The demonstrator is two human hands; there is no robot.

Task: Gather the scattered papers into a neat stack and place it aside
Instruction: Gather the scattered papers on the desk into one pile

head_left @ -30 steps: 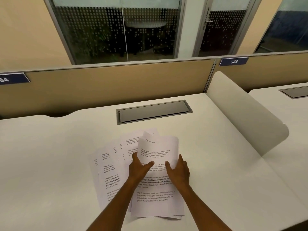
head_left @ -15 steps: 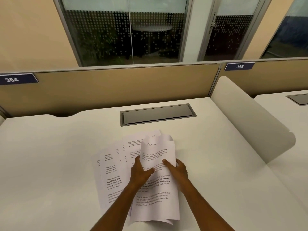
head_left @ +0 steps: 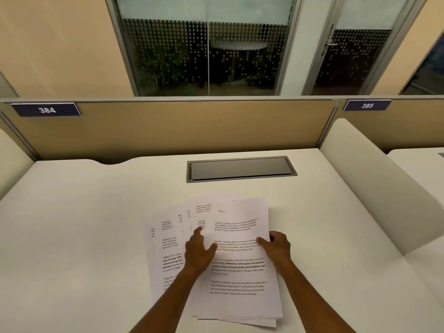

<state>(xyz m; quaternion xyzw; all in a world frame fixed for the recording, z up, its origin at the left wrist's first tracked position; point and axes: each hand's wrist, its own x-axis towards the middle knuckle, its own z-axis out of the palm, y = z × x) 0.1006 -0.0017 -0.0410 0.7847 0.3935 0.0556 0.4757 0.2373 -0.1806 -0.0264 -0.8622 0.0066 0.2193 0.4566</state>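
The left hand [head_left: 199,252] lay open and flat on the papers [head_left: 236,267], thumb on the top sheet. The right hand [head_left: 278,246] pinched that sheet's right edge — thumb on top, fingers hidden under it. The papers lay near the front of the white desk [head_left: 84,236], some piled up, others fanned out to the left. So the job looked about half done — squaring up and moving aside were left. How many sheets there were could not be told.

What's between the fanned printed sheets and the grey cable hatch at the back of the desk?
Head view: only bare white desk separates the printed sheets from the grey hatch.
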